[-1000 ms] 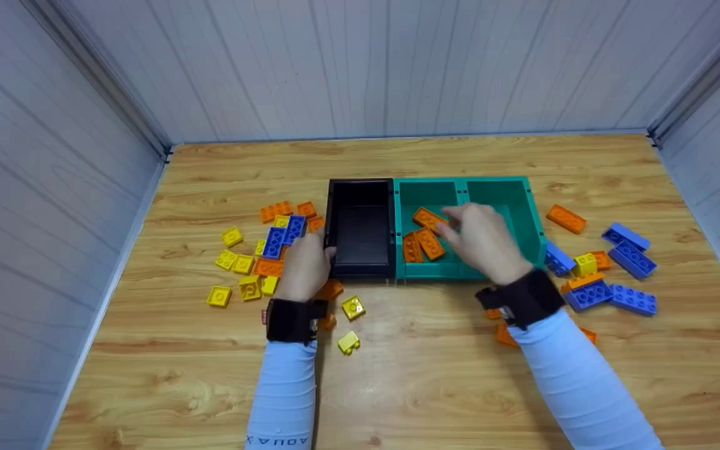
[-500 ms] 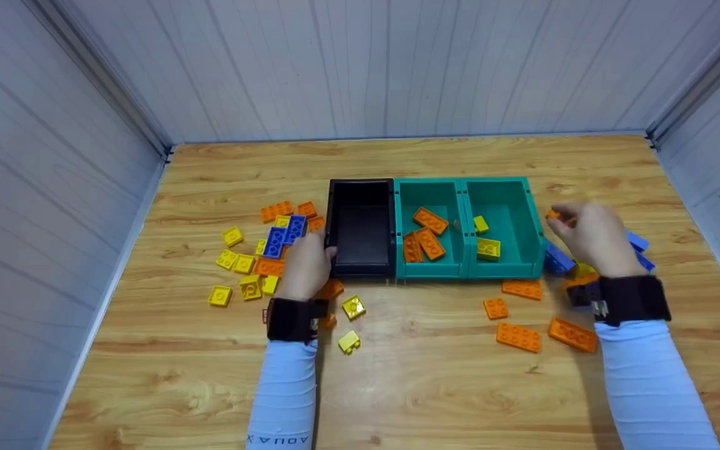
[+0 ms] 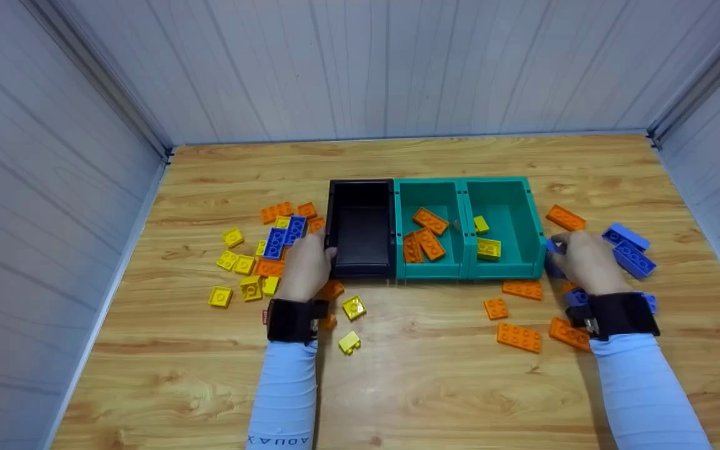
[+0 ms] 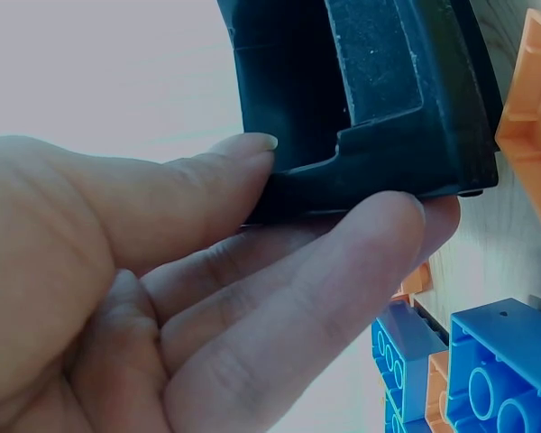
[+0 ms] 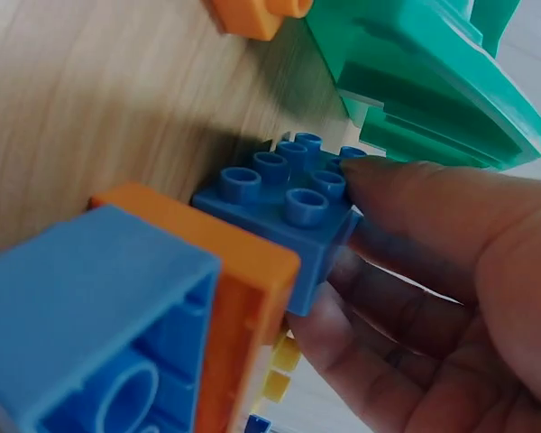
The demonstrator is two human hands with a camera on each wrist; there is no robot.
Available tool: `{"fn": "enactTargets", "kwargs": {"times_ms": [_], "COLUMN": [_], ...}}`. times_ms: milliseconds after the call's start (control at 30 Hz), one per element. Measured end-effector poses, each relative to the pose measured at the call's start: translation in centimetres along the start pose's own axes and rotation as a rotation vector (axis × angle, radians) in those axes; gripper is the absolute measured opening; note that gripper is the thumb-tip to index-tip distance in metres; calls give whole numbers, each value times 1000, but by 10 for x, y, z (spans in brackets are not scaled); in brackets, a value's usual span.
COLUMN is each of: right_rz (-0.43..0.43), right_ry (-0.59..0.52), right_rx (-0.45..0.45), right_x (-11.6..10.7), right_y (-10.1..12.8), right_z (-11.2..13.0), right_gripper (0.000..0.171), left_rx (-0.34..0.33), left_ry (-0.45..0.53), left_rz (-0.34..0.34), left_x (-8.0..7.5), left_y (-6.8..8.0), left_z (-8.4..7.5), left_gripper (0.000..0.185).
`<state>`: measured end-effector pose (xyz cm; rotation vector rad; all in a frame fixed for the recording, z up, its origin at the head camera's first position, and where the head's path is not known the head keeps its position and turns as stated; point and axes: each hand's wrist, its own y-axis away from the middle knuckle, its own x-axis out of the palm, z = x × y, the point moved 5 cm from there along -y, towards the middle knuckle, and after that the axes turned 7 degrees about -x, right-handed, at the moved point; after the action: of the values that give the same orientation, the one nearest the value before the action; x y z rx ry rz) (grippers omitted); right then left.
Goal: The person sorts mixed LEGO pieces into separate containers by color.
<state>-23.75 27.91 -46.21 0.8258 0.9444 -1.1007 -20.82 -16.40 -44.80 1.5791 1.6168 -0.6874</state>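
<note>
My left hand [image 3: 305,269] grips the left wall of the black bin [image 3: 363,272], its thumb over the rim. In the left wrist view the thumb [image 4: 194,194] lies on the bin's inner side, with fingers beneath the wall. At the right of the green bins, my right hand [image 3: 591,262] holds a blue toy brick [image 5: 261,212] between thumb and fingers. That brick's studs show in the right wrist view. An orange brick [image 5: 252,262] and another blue brick [image 5: 99,298] stand close beside it.
Two green bins [image 3: 467,272] adjoin the black one. Orange bricks [image 3: 430,244] lie in the middle bin, yellow bricks [image 3: 488,249] in the right one. Loose yellow, orange and blue bricks [image 3: 275,242] lie left; orange bricks [image 3: 518,337] and blue bricks [image 3: 634,259] lie right.
My right hand has moved from above the green bins to the right, past a loose orange brick, and down to the blue brick. My left hand has stayed on the black bin.
</note>
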Motion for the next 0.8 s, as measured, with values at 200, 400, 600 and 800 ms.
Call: {"fn": "enactTargets", "kwargs": {"times_ms": [200, 400, 600, 800], "right_rz": [-14, -94, -192, -248], "right_ry": [-41, -77, -84, -99], "right_rx": [10, 19, 1, -27], "right_x": [-5, -29, -61, -81], "right_y": [3, 9, 14, 10], "right_z": [0, 8, 28, 59], "right_gripper": [41, 45, 46, 45], "left_rx": [-6, -10, -13, 13], "left_ry": [10, 1, 1, -1], "left_rz": [7, 5, 7, -20], "left_x": [0, 0, 1, 0], "left_y": [0, 0, 0, 0], "left_z": [0, 1, 1, 0], "left_gripper": [46, 46, 44, 43]}}
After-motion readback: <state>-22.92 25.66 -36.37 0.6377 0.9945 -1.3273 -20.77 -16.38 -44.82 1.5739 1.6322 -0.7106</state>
